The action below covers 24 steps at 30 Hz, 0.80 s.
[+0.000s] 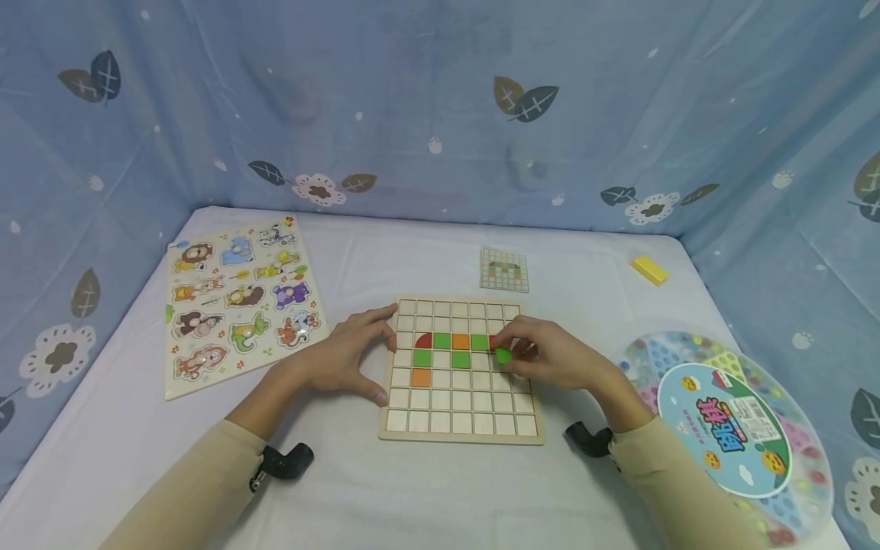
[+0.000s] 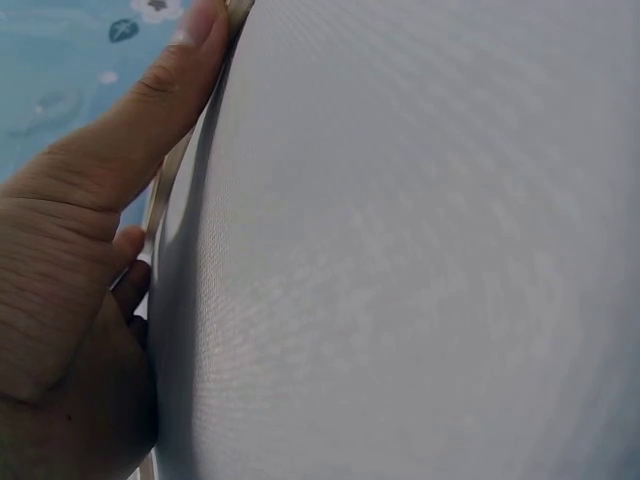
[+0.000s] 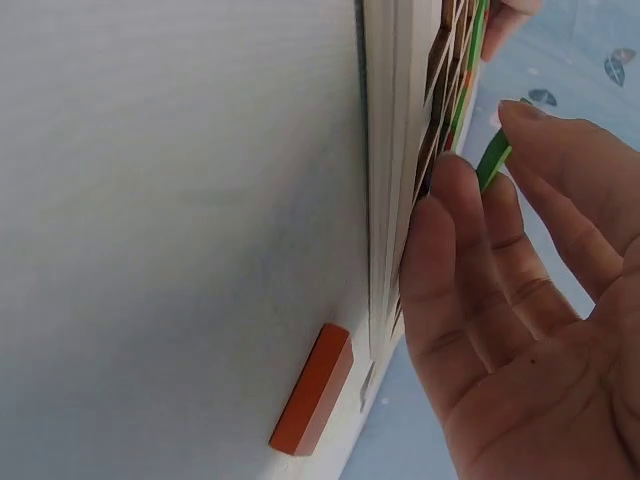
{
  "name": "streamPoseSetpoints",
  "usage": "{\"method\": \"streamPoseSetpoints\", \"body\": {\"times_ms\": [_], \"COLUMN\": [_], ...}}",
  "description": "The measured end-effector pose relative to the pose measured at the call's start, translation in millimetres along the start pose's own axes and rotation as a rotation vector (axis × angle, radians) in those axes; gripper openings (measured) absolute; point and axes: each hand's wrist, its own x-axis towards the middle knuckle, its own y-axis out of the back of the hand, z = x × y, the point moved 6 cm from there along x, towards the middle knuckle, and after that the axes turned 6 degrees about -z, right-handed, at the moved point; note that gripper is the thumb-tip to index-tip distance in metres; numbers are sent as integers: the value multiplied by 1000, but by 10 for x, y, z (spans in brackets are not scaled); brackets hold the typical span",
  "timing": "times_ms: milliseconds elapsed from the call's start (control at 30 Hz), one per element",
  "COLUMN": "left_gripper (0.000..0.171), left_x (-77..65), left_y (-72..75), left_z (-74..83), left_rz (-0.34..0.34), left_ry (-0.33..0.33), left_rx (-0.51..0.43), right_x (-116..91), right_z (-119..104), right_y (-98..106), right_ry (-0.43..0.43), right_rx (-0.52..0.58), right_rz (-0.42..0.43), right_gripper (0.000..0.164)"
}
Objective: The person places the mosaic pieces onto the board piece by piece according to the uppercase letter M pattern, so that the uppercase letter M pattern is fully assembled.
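A wooden grid board (image 1: 440, 399) lies on the table between both hands. Red, orange and green tiles fill several of its upper cells, including an orange tile (image 1: 421, 377) and a red rounded tile (image 1: 424, 341). My left hand (image 1: 351, 355) rests against the board's left edge, thumb and fingers spread; its straight thumb also shows in the left wrist view. Over the right part of the grid, my right hand (image 1: 546, 355) pinches a green tile (image 1: 503, 355) between thumb and fingers. That tile (image 3: 494, 158) appears tilted, edge-on, in the right wrist view.
Behind the board lies a small pattern card (image 1: 504, 270), with a yellow block (image 1: 649, 270) farther right. An animal puzzle board (image 1: 237, 298) lies at left. A round game box (image 1: 725, 428) lies at right, near the right forearm. Blue curtains surround the table.
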Motion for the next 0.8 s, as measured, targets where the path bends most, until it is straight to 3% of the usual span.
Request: {"method": "streamPoseSetpoints", "body": {"times_ms": [800], "left_gripper": [75], "left_x": [-15], "left_y": [13], "left_z": [12], "left_rz": [6], "left_ry": [7], "left_rx": [6], "right_x": [114], "right_z": [-6], "right_y": [-58], "right_ry": [-47], "right_rx": [-144], "right_rz": [-3], "right_gripper": [32]}}
